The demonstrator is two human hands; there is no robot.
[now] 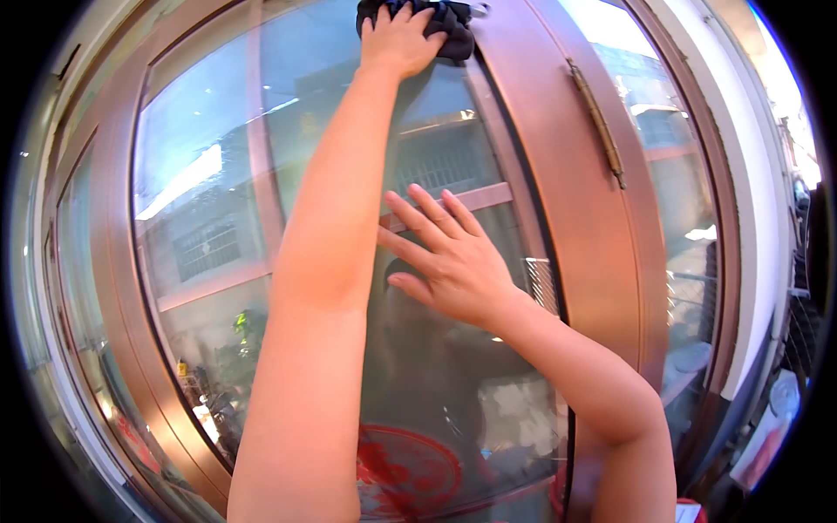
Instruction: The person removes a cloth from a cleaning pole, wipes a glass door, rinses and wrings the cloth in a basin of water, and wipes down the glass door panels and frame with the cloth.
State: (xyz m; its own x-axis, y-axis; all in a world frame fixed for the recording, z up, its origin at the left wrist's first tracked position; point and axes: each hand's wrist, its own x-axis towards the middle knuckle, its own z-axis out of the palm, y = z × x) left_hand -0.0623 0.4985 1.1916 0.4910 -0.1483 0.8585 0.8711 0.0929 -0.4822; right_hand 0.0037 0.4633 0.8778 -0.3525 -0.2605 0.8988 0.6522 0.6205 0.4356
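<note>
High at the top of the view, my left hand (401, 44) presses a bunched black cloth (458, 33) against the glass pane (205, 131) near its upper right. Its fingers are spread and bent over the cloth. My right hand (453, 261) is held up before the middle of the same pane, fingers apart and holding nothing. Whether its palm touches the glass or hovers just in front, I cannot tell. A copper-coloured door frame (584, 261) surrounds the pane.
A long brass-toned handle (597, 122) is on the frame at the right. Low on the glass shows a round red decoration (418, 471). A white wall edge (757, 218) runs along the right, with assorted items beyond it. The glass reflects buildings and sky.
</note>
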